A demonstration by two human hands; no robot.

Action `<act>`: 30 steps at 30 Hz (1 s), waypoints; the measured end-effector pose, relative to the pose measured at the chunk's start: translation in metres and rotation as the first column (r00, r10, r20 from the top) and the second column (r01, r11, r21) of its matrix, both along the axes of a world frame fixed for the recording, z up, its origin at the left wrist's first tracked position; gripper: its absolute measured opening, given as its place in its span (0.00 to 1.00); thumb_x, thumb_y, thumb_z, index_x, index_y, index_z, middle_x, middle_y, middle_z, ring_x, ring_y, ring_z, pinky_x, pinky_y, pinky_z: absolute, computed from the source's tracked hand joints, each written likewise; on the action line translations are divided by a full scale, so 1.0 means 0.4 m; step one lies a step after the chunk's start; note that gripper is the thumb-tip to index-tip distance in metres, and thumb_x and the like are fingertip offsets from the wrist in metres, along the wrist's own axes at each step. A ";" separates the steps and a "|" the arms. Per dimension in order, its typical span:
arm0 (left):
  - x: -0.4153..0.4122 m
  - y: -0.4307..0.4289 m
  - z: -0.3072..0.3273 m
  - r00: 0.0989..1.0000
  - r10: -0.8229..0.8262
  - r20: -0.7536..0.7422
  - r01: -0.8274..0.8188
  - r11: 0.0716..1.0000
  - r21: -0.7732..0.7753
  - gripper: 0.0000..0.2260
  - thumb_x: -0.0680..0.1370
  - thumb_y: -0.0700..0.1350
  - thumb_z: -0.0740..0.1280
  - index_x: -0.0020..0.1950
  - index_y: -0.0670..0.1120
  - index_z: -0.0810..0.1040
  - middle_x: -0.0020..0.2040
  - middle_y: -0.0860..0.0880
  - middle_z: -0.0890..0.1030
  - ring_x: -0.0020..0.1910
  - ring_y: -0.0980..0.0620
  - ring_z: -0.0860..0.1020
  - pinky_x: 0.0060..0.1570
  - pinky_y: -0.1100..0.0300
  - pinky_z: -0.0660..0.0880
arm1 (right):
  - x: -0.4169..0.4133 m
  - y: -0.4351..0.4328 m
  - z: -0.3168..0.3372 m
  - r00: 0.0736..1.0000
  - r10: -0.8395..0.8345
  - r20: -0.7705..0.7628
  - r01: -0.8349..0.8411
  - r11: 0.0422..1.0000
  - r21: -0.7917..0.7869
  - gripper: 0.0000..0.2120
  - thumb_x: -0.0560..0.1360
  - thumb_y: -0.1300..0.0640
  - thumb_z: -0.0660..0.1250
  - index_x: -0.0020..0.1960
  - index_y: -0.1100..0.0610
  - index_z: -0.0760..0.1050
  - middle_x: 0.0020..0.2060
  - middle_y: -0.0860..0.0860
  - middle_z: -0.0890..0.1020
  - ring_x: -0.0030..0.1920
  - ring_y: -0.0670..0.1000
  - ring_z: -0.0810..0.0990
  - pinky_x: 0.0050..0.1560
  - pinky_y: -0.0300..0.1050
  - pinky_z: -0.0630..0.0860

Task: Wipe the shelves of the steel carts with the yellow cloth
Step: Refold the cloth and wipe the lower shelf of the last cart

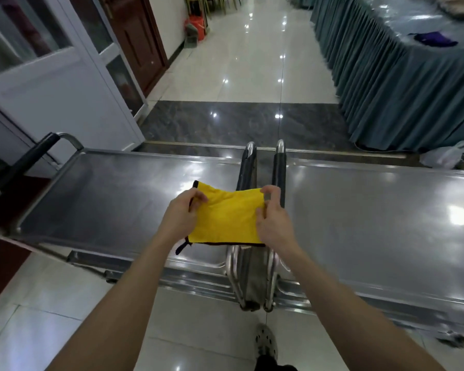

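Observation:
Two steel carts stand side by side in front of me, the left cart (105,188) and the right cart (373,210), their handles meeting in the middle. A yellow cloth (225,215) with a dark edge is stretched in the air above that gap. My left hand (181,214) pinches its left edge. My right hand (272,218) pinches its right edge. The cloth hangs a little above the top shelves; I cannot tell if it touches them.
A white-framed glass door (51,76) stands at the left beside a brown wooden door (137,36). A table with a teal pleated skirt (399,89) runs along the right. Glossy tiled floor (247,62) stretches ahead. My shoe (265,341) is below the carts.

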State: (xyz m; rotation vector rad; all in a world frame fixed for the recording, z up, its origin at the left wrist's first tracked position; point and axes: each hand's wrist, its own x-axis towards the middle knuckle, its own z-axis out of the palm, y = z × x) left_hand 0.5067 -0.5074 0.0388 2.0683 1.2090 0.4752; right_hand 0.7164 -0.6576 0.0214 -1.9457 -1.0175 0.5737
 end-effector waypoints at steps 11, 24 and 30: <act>0.182 0.202 -0.103 1.000 -0.014 0.014 0.016 0.983 -0.183 0.11 0.87 0.42 0.63 0.63 0.53 0.82 0.62 0.49 0.81 0.55 0.49 0.79 0.48 0.57 0.76 | 0.047 0.190 -0.025 0.994 -0.029 0.101 0.065 0.929 -0.365 0.20 0.81 0.67 0.60 0.71 0.55 0.67 0.67 0.58 0.73 0.58 0.61 0.78 0.51 0.52 0.72; 0.335 0.227 -0.115 0.956 -0.251 -0.150 0.133 0.830 -0.541 0.30 0.76 0.64 0.77 0.69 0.46 0.76 0.53 0.43 0.85 0.41 0.45 0.88 0.31 0.53 0.85 | -0.152 0.083 -0.078 0.993 -0.118 0.028 0.120 0.920 -0.373 0.47 0.77 0.41 0.72 0.87 0.50 0.49 0.74 0.53 0.73 0.67 0.57 0.79 0.60 0.55 0.79; 0.391 0.247 -0.118 0.957 -0.236 -0.168 0.125 0.861 -0.493 0.28 0.78 0.58 0.76 0.69 0.40 0.76 0.55 0.41 0.83 0.43 0.39 0.88 0.42 0.42 0.87 | -0.125 0.140 -0.079 0.990 -0.140 -0.010 0.129 0.932 -0.338 0.47 0.80 0.53 0.71 0.87 0.51 0.43 0.74 0.56 0.74 0.68 0.60 0.78 0.64 0.60 0.79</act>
